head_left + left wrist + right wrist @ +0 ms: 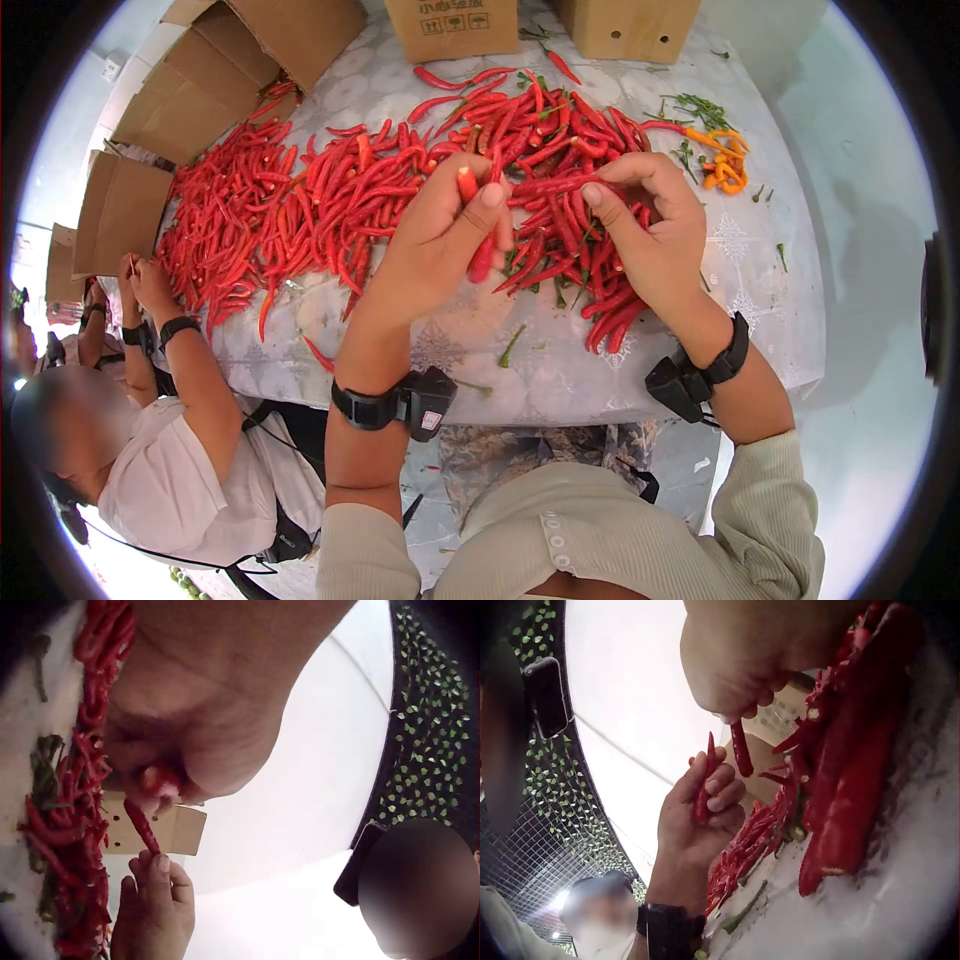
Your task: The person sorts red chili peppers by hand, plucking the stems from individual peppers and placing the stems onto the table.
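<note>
Over the heap of red chili peppers, my left hand grips red chilies in its curled fingers; one chili sticks out below the thumb. The right wrist view shows a chili standing point-up in that fist. My right hand pinches another chili by one end between thumb and fingertips, its body reaching across toward the left hand. In the left wrist view this pinched chili hangs between the two hands.
Cardboard boxes stand along the back and left of the table. Yellow-orange chilies and green stems lie at the right. Another person works at the left end of the heap.
</note>
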A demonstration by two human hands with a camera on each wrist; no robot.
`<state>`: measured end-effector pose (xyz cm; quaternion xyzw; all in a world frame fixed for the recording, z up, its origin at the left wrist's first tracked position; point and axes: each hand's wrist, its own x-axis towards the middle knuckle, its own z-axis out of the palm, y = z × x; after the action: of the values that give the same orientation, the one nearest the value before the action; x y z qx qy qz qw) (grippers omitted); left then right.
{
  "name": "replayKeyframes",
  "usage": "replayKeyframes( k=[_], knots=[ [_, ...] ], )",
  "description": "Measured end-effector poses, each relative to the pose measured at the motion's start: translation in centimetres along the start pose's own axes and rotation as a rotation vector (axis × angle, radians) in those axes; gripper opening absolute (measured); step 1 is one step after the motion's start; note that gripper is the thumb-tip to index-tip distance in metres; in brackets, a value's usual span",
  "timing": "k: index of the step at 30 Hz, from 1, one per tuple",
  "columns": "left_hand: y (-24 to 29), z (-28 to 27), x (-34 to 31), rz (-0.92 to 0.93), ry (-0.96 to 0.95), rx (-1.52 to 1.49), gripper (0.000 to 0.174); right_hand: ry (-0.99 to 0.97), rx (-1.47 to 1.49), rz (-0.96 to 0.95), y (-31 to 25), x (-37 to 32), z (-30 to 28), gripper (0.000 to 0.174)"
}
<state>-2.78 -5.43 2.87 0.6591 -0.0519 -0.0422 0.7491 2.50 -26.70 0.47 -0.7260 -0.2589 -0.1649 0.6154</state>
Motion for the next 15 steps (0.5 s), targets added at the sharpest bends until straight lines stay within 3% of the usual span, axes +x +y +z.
replayKeyframes(
  k=[1, 4, 7, 10, 13, 15],
  knots=[
    [-0.2, -0.1, 0.1, 0.002, 0.016, -0.026, 0.027, -0.025, -0.057, -0.046, -0.3, 0.0, 0.0, 0.016],
    [-0.9, 0.9, 0.6, 0.351, 0.128, 0.345, 0.029, -0.136, -0.100, -0.091, -0.1, -0.3, -0.2, 0.018],
    [-1.2, 0.3, 0.2, 0.391, -0.012, 0.680, 0.035, -0.226, -0.132, -0.175, -1.0, -0.1, -0.3, 0.019],
    [-0.7, 0.3, 0.5, 0.364, -0.042, 0.791, 0.036, -0.236, -0.070, -0.167, -0.7, -0.4, 0.1, 0.021],
    [-0.8, -0.2, 0.3, 0.309, 0.288, 0.813, 0.036, -0.285, -0.250, -0.181, -1.9, 0.2, -0.4, 0.024],
    [-0.8, -1.7, 0.7, 0.325, 0.713, 0.793, 0.035, -0.440, -0.381, -0.263, -1.9, 0.7, -1.6, 0.028]
  ],
)
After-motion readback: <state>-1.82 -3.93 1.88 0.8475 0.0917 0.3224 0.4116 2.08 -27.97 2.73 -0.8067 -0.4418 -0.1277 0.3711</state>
